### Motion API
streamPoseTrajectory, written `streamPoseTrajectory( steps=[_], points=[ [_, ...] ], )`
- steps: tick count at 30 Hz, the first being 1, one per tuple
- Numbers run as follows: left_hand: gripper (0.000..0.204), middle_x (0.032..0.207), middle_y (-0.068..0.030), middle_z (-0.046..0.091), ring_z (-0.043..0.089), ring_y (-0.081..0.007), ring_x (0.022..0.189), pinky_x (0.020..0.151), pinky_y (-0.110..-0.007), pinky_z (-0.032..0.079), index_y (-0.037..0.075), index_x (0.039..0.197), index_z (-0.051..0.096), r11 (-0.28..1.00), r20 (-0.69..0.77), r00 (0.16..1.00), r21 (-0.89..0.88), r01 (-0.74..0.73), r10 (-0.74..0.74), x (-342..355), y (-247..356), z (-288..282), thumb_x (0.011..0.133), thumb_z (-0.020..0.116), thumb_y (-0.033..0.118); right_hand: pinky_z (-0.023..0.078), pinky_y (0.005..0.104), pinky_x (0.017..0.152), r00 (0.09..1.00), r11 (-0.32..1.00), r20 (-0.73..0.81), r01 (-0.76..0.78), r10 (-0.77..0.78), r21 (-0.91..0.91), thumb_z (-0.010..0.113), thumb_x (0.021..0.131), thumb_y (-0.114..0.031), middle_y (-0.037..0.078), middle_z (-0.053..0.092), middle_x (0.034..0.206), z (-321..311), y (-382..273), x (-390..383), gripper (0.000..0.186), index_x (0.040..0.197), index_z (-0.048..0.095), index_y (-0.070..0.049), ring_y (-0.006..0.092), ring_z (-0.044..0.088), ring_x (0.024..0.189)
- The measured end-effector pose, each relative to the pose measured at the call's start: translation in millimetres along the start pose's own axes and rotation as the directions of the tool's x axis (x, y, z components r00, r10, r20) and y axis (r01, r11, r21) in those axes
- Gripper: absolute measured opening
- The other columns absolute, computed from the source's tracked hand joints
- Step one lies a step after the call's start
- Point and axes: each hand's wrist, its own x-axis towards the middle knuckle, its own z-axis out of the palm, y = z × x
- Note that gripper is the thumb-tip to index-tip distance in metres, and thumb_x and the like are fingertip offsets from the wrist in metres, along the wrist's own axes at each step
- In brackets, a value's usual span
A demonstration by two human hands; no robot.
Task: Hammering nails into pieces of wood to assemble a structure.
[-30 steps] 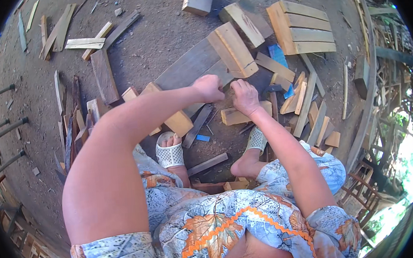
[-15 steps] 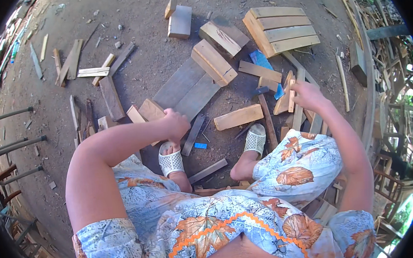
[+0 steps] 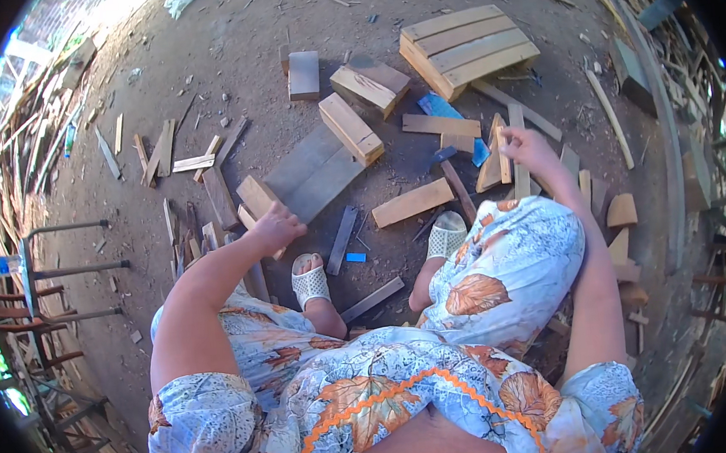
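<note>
Lying beside a wide grey board [image 3: 309,175], a wood block [image 3: 257,194] is by the left hand [image 3: 279,226]; a thin strip [image 3: 504,159], right of a hammer [image 3: 458,188], is at the right hand [image 3: 531,149]. Fingers look bent; whether they grip, I cannot tell.

Wood blocks [image 3: 257,194] look bare and matt, grey board [image 3: 313,175] is dull wood too, sandals [image 3: 310,288] seem plastic, ground [image 3: 241,50] is just rough dirt.

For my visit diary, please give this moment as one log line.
Left hand: over wooden block | Right hand: touching narrow strip | Between hands: hammer, pale plank
</note>
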Motion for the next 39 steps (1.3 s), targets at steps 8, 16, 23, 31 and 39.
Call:
streamPoseTrajectory(
  steps=[8, 16, 23, 31, 39],
  points=[
    [0.041, 0.124, -0.0085, 0.063, 0.057, -0.0264, 0.119, 0.105, -0.053, 0.037, 0.016, 0.122, 0.063, 0.773, 0.470, 0.687, -0.015, 0.634, -0.554, 22.6, -32.0, -19.8, 0.082, 0.062, 0.025, 0.046, 0.0304, 0.065, 0.955, 0.975, 0.199, -0.217, 0.221, -0.040, 0.071, 0.083, -0.019, 0.004, 0.059, 0.080, 150.7, 104.6, -102.5, 0.037, 0.112, 0.061, 0.002, 0.0141, 0.056, 0.071],
    [0.094, 0.131, -0.0288, 0.053, 0.052, -0.0393, 0.123, 0.103, -0.041, 0.042, -0.006, 0.139, 0.032, -0.082, 0.221, 0.434, -0.945, 0.315, -0.873, 161.8, -20.7, -87.9, 0.076, 0.073, 0.051, 0.046, 0.0289, 0.064, 0.929, 0.939, 0.138, -0.344, 0.343, -0.015, 0.070, 0.084, -0.018, 0.004, 0.059, 0.080, 180.8, 98.1, -145.9, 0.035, 0.111, 0.062, 0.001, 0.0128, 0.056, 0.069],
    [0.086, 0.122, -0.0257, 0.057, 0.058, -0.0390, 0.114, 0.097, -0.046, 0.046, -0.002, 0.128, 0.034, -0.286, 0.363, 0.144, -0.878, 0.383, -0.921, 206.4, -23.1, -114.4, 0.073, 0.078, 0.048, 0.045, 0.0277, 0.063, 0.913, 0.910, 0.063, -0.407, 0.403, 0.084, 0.070, 0.084, -0.018, 0.004, 0.060, 0.081, 168.3, 80.1, -141.0, 0.033, 0.110, 0.062, 0.001, 0.0116, 0.055, 0.067],
    [0.062, 0.113, -0.0253, 0.061, 0.061, -0.0399, 0.107, 0.094, -0.045, 0.049, 0.000, 0.118, 0.037, -0.261, 0.333, 0.107, -0.870, 0.419, -0.937, 214.9, -25.3, -108.7, 0.081, 0.070, 0.038, 0.045, 0.0262, 0.062, 0.963, 0.855, 0.023, -0.250, 0.269, 0.455, 0.069, 0.085, -0.018, 0.004, 0.060, 0.081, 98.9, -6.9, -53.7, 0.031, 0.109, 0.062, 0.000, 0.0103, 0.055, 0.065],
    [0.060, 0.116, -0.0256, 0.059, 0.061, -0.0420, 0.106, 0.094, -0.046, 0.048, -0.001, 0.118, 0.037, -0.318, 0.369, 0.091, -0.882, 0.347, -0.925, 211.8, -22.5, -114.0, 0.082, 0.069, 0.036, 0.041, 0.0235, 0.054, 0.962, 0.872, 0.206, 0.061, -0.182, 0.485, 0.061, 0.092, -0.022, -0.002, 0.050, 0.076, 78.6, -112.3, 72.4, 0.033, 0.118, 0.056, -0.002, 0.0068, 0.048, 0.063]
  ],
)
